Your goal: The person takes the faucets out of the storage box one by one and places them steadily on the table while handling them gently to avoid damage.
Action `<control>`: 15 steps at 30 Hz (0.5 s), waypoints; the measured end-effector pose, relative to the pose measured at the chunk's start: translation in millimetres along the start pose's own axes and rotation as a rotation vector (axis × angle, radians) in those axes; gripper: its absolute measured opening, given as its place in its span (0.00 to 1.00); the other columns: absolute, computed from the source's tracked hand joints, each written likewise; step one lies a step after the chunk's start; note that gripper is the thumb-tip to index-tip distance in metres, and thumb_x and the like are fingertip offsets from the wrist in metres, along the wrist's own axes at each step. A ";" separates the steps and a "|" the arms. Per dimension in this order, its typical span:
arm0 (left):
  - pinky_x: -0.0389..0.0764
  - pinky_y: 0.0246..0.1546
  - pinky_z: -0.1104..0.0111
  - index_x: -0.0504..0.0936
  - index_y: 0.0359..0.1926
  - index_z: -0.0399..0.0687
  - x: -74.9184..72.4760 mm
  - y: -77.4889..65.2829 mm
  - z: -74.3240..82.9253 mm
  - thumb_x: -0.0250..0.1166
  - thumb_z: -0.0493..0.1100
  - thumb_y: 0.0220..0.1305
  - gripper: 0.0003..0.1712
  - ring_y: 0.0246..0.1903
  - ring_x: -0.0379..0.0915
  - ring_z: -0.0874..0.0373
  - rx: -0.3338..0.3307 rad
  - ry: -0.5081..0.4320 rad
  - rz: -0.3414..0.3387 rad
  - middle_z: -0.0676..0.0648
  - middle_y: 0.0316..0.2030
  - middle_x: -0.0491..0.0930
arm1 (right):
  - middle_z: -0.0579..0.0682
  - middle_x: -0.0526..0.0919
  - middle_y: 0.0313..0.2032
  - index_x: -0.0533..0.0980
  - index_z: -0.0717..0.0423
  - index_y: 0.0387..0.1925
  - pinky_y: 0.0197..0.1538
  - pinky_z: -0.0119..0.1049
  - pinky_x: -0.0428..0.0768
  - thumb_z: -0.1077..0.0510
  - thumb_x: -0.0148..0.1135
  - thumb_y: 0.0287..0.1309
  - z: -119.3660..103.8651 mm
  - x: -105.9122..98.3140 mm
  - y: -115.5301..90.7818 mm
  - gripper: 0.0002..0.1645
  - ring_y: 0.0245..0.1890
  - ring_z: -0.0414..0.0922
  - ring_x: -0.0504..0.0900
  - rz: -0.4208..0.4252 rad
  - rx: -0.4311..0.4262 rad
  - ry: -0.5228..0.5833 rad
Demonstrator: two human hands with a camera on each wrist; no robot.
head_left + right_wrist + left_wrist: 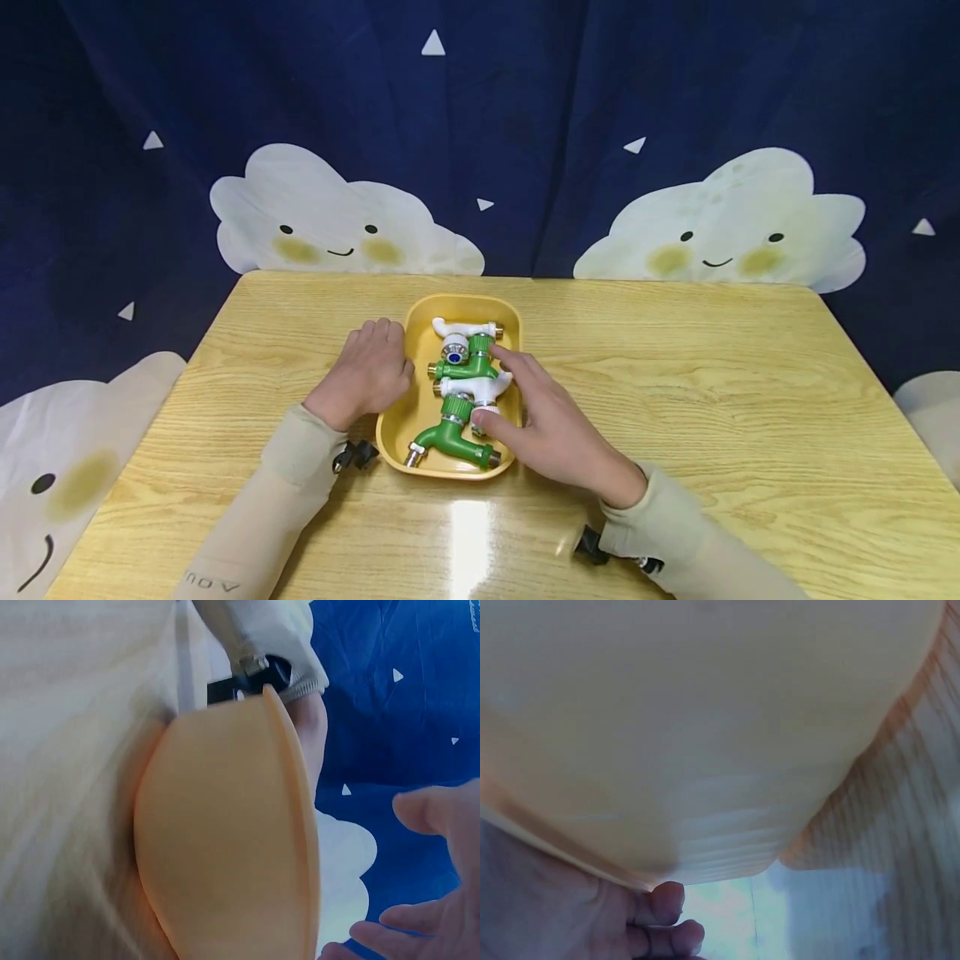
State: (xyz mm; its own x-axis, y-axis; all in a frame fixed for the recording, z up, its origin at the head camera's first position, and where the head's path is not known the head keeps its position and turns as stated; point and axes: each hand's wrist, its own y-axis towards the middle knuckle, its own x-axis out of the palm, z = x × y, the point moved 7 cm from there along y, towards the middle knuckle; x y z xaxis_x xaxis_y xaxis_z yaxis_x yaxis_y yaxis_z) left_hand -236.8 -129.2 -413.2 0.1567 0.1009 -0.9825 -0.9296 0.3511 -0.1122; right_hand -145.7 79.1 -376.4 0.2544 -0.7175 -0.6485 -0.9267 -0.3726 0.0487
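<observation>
A yellow plastic basin holds several plastic water taps. A green tap lies at its near end, with another green tap farther in. Between these lies a white tap, and a second white tap is at the far end. My left hand grips the left rim with curled fingers; its fingertips show outside the wall. Over the right rim comes my right hand, thumb and fingers spread above the taps. Its index fingertip overlaps the farther green tap's knob, and its thumb the white knob.
The basin stands on a wooden table. Behind the table hangs a dark blue curtain with smiling clouds and white triangles. A small black device sits at the right cuff, another at the left cuff.
</observation>
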 end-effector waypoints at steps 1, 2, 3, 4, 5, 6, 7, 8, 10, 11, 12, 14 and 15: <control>0.63 0.46 0.58 0.67 0.48 0.36 0.0 0.1 -0.1 0.47 0.45 0.72 0.15 0.42 0.60 0.47 0.000 -0.001 0.000 0.42 0.40 0.65 | 0.49 0.67 0.75 0.55 0.40 0.80 0.73 0.58 0.70 0.41 0.65 0.67 -1.2 1.7 -0.1 0.47 0.75 0.52 0.69 -0.005 -0.005 0.008; 0.64 0.46 0.58 0.67 0.48 0.36 -0.1 0.3 -0.2 0.47 0.45 0.72 0.15 0.42 0.60 0.47 0.000 -0.002 0.000 0.42 0.40 0.65 | 0.49 0.68 0.74 0.56 0.40 0.80 0.72 0.57 0.71 0.41 0.65 0.67 -2.2 3.3 -0.3 0.47 0.74 0.52 0.71 -0.009 -0.010 0.017; 0.64 0.46 0.58 0.67 0.48 0.36 -0.3 0.4 -0.3 0.47 0.45 0.72 0.15 0.42 0.60 0.47 0.000 -0.004 -0.001 0.42 0.40 0.65 | 0.50 0.69 0.74 0.56 0.41 0.80 0.71 0.56 0.73 0.42 0.65 0.67 -3.2 5.0 -0.5 0.46 0.72 0.51 0.72 -0.013 -0.013 0.025; 0.64 0.46 0.58 0.67 0.48 0.36 -0.4 0.5 -0.4 0.47 0.45 0.72 0.15 0.42 0.60 0.47 -0.001 -0.005 -0.002 0.42 0.40 0.65 | 0.50 0.70 0.73 0.56 0.41 0.80 0.70 0.56 0.74 0.43 0.65 0.67 -4.1 6.7 -0.7 0.46 0.71 0.51 0.74 -0.017 -0.018 0.033; 0.64 0.46 0.58 0.67 0.48 0.35 -0.5 0.7 -0.5 0.48 0.45 0.72 0.16 0.42 0.60 0.47 -0.001 -0.007 -0.002 0.42 0.40 0.65 | 0.50 0.71 0.72 0.56 0.41 0.79 0.69 0.55 0.75 0.43 0.66 0.66 -4.9 8.3 -0.8 0.46 0.69 0.51 0.75 -0.021 -0.021 0.036; 0.64 0.46 0.57 0.67 0.49 0.35 -0.5 0.8 -0.5 0.48 0.45 0.72 0.16 0.43 0.60 0.47 -0.001 -0.009 -0.004 0.42 0.40 0.65 | 0.50 0.71 0.72 0.57 0.40 0.79 0.68 0.55 0.75 0.44 0.66 0.66 -5.3 10.0 -1.0 0.46 0.68 0.50 0.75 -0.025 -0.022 0.037; 0.64 0.46 0.57 0.67 0.49 0.35 -0.5 0.9 -0.6 0.48 0.45 0.72 0.16 0.43 0.60 0.47 -0.002 -0.010 -0.006 0.42 0.40 0.65 | 0.49 0.71 0.72 0.57 0.40 0.79 0.67 0.54 0.75 0.44 0.66 0.66 -5.6 11.5 -1.2 0.46 0.68 0.49 0.75 -0.029 -0.021 0.036; 0.65 0.47 0.57 0.67 0.49 0.35 -0.6 1.0 -0.7 0.48 0.45 0.72 0.16 0.43 0.61 0.47 -0.002 -0.013 -0.006 0.42 0.40 0.66 | 0.49 0.71 0.72 0.57 0.40 0.79 0.67 0.54 0.75 0.44 0.67 0.65 -5.7 12.9 -1.4 0.46 0.68 0.49 0.75 -0.032 -0.019 0.035; 0.65 0.47 0.57 0.67 0.49 0.36 -0.4 1.0 -0.6 0.48 0.45 0.72 0.16 0.43 0.61 0.47 -0.003 -0.016 -0.006 0.42 0.40 0.66 | 0.48 0.72 0.71 0.58 0.40 0.79 0.67 0.53 0.76 0.44 0.67 0.65 -5.8 15.6 -1.6 0.46 0.68 0.48 0.75 -0.039 -0.016 0.029; 0.65 0.47 0.57 0.67 0.48 0.36 -0.4 0.9 -0.7 0.48 0.45 0.72 0.15 0.43 0.61 0.47 -0.004 -0.017 -0.006 0.42 0.40 0.66 | 0.47 0.72 0.71 0.58 0.40 0.79 0.67 0.52 0.76 0.44 0.67 0.65 -5.8 16.8 -1.7 0.45 0.68 0.47 0.75 -0.042 -0.015 0.025; 0.65 0.47 0.57 0.67 0.48 0.36 -0.4 0.8 -0.7 0.48 0.45 0.72 0.15 0.43 0.61 0.47 -0.004 -0.019 -0.005 0.42 0.40 0.66 | 0.47 0.72 0.70 0.58 0.41 0.78 0.67 0.52 0.76 0.44 0.67 0.65 -5.9 17.9 -2.0 0.45 0.68 0.46 0.75 -0.045 -0.015 0.021; 0.65 0.47 0.57 0.67 0.48 0.36 -0.3 0.5 -0.9 0.48 0.45 0.72 0.15 0.43 0.61 0.47 -0.005 -0.023 -0.004 0.42 0.40 0.66 | 0.47 0.74 0.69 0.59 0.42 0.78 0.67 0.52 0.75 0.43 0.67 0.65 -6.3 20.0 -2.3 0.45 0.67 0.46 0.76 -0.049 -0.022 0.007; 0.65 0.47 0.57 0.67 0.48 0.36 -0.3 0.3 -0.9 0.48 0.45 0.72 0.15 0.43 0.61 0.47 -0.005 -0.024 -0.004 0.42 0.40 0.66 | 0.47 0.74 0.68 0.59 0.43 0.78 0.67 0.52 0.76 0.43 0.67 0.65 -6.9 21.0 -2.5 0.45 0.66 0.46 0.77 -0.052 -0.028 -0.003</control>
State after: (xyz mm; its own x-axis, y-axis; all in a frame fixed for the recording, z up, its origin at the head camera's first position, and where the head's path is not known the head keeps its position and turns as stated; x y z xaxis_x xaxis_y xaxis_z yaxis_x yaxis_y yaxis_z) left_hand -237.4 -130.0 -413.1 0.1681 0.1219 -0.9782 -0.9307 0.3468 -0.1167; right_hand -136.2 60.9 -384.9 0.3015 -0.6950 -0.6527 -0.9039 -0.4262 0.0362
